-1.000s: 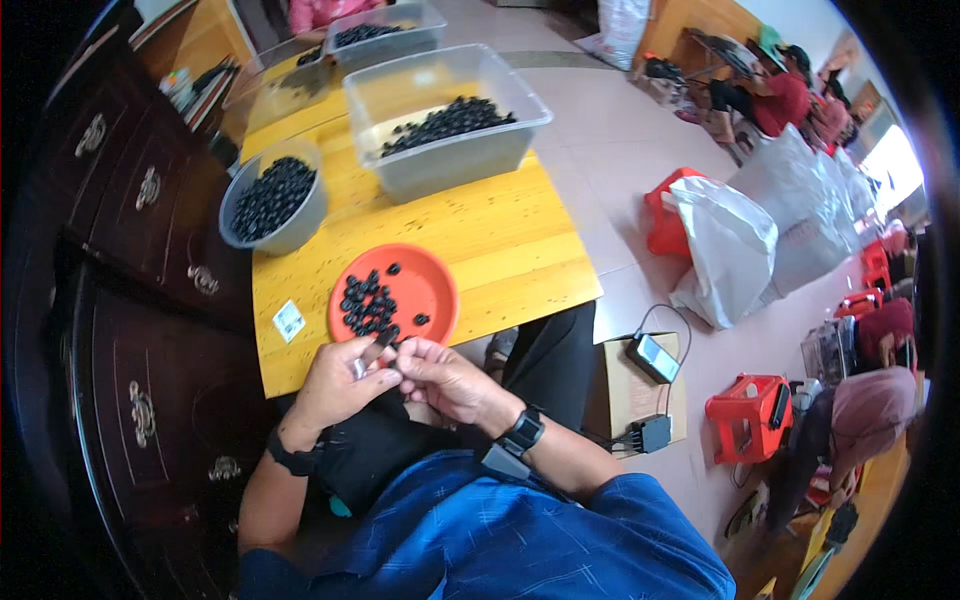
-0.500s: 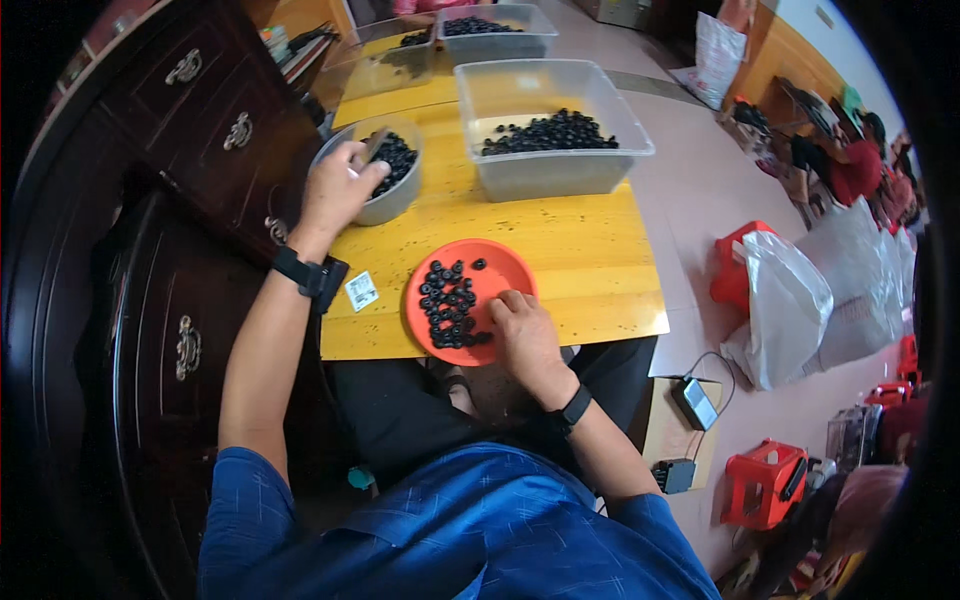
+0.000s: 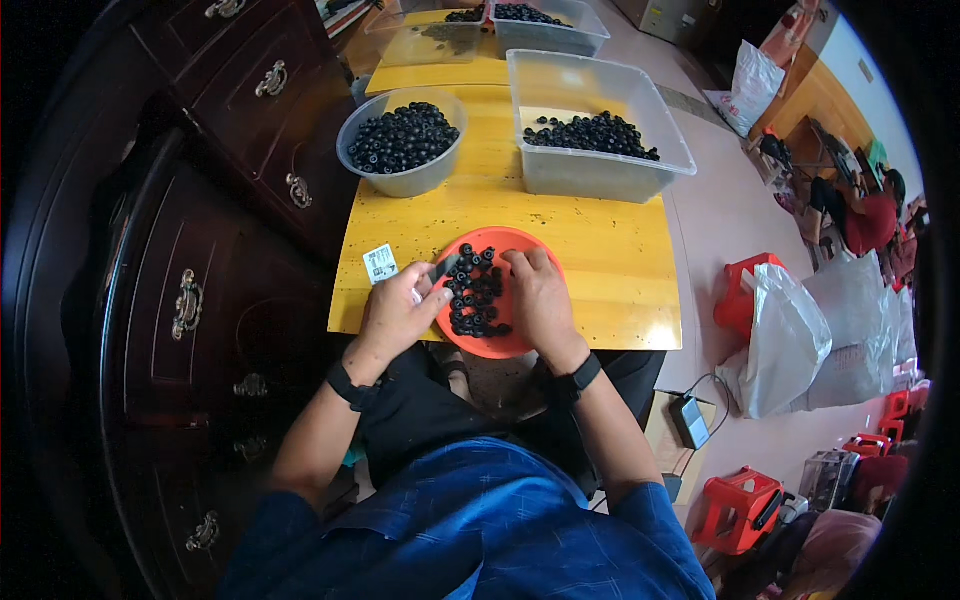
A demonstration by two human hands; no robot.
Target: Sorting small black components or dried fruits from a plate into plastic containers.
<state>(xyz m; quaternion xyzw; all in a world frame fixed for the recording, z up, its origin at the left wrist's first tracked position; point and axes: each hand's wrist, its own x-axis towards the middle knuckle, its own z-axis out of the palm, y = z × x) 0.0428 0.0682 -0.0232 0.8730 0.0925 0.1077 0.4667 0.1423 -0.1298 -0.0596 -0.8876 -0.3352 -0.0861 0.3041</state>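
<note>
An orange round plate with several small black rings lies at the near edge of the yellow wooden table. My left hand rests at the plate's left rim and pinches a small dark flat piece between thumb and fingers. My right hand lies over the plate's right side, its fingertips touching the black rings.
A grey bowl full of black rings stands at the table's far left. A clear bin with more rings sits at the far right, two more bins behind. A small white tag lies left of the plate. Dark wooden drawers stand at my left.
My left hand came back from the grey bowl to the plate's left rim. My right hand stayed on the plate. The view swung toward the table.
</note>
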